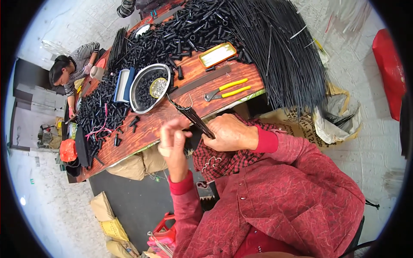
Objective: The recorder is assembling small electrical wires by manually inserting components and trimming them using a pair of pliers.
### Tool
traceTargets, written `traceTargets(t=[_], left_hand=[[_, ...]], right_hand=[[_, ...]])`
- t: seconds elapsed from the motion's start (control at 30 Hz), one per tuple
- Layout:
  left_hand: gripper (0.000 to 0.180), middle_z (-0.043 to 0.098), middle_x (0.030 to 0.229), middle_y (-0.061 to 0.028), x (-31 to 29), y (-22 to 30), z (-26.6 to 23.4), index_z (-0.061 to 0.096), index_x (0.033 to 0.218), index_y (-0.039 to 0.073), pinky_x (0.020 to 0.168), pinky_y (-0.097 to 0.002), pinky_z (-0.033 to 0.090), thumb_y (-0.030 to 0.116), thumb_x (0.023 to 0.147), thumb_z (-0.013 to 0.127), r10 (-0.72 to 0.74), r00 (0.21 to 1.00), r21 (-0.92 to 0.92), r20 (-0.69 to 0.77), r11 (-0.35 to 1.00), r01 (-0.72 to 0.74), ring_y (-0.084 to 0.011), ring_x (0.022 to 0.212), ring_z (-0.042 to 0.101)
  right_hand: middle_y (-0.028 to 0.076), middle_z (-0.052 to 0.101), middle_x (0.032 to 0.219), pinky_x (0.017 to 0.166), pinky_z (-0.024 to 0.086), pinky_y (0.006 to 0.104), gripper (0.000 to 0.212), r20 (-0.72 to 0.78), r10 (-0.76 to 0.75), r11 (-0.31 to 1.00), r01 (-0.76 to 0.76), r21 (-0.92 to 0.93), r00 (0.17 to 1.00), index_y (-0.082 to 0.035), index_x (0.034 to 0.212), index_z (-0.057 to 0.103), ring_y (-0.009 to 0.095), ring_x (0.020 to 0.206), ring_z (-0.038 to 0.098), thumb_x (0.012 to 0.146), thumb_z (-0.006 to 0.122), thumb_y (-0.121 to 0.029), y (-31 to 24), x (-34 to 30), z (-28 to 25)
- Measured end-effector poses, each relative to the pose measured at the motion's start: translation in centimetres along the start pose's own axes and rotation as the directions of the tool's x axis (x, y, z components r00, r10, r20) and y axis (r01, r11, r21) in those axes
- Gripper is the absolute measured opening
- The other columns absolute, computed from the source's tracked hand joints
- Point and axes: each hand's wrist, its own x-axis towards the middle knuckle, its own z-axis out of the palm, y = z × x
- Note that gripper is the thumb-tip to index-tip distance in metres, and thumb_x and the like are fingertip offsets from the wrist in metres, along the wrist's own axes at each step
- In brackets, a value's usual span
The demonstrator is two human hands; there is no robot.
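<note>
My right hand (232,132) is closed around a small bundle of thin black rods (197,120), which slants up and left past the table's near edge. A fine pale wire shows near the bundle's far end. Just left of the bundle, my left hand (173,139) is raised with its fingers partly bent and apart, slightly blurred; I see nothing in it. A pale band circles one of its digits. Beyond my hands lie cutting pliers (228,89) with yellow handles. To their left, a round metal bowl (134,101) holds small black parts and a yellow dish (158,87) of tiny silvery pieces.
Black tubular pieces (189,32) are heaped across the reddish wooden table (193,96). Long black rods (279,51) overhang its right end, above an open sack (344,124). A yellow tray (217,54) and a blue-and-white box (124,85) stand there too. Another person (73,71) works at the far left.
</note>
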Motion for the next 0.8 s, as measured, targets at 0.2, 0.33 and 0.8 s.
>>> traceTargets(t=[0.2,0.33,0.8], left_hand=[[0.054,0.062,0.104,-0.0112,3.6,4.1,2.7,0.048,0.125,-0.003,0.077,-0.0283,0.047,0.030,0.088,0.069,0.124,0.986,-0.358,0.115,0.931,-0.076,-0.0163,0.091,0.059],[0.046,0.061,0.103,-0.0092,4.2,3.7,3.1,0.050,0.121,-0.001,0.079,-0.0262,0.047,0.020,0.087,0.071,0.102,0.981,-0.489,0.166,0.872,-0.008,-0.0137,0.088,0.058],[0.052,0.062,0.106,-0.0096,3.6,4.3,4.6,0.042,0.130,0.000,0.086,-0.0285,0.049,0.004,0.086,0.068,0.114,0.988,-0.503,0.108,0.863,-0.045,-0.0155,0.096,0.060]], right_hand=[[0.020,0.055,0.057,0.056,0.045,0.0501,0.028,0.022,-0.037,0.999,0.038,-0.027,0.999,-0.001,0.060,0.053,0.041,0.057,0.057,0.078,0.058,-0.023,0.0,0.0,-0.6],[0.021,0.057,0.060,0.057,0.045,0.0512,0.020,0.105,-0.023,0.999,0.027,-0.045,0.994,-0.004,0.070,0.057,0.042,0.060,0.059,0.075,0.057,-0.023,0.2,-0.2,-1.4],[0.012,0.060,0.070,0.063,0.045,0.0433,0.045,0.080,-0.124,0.992,0.125,-0.014,0.989,-0.004,0.092,0.060,0.033,0.068,0.061,0.074,0.073,-0.043,-0.4,-0.7,-2.8]])
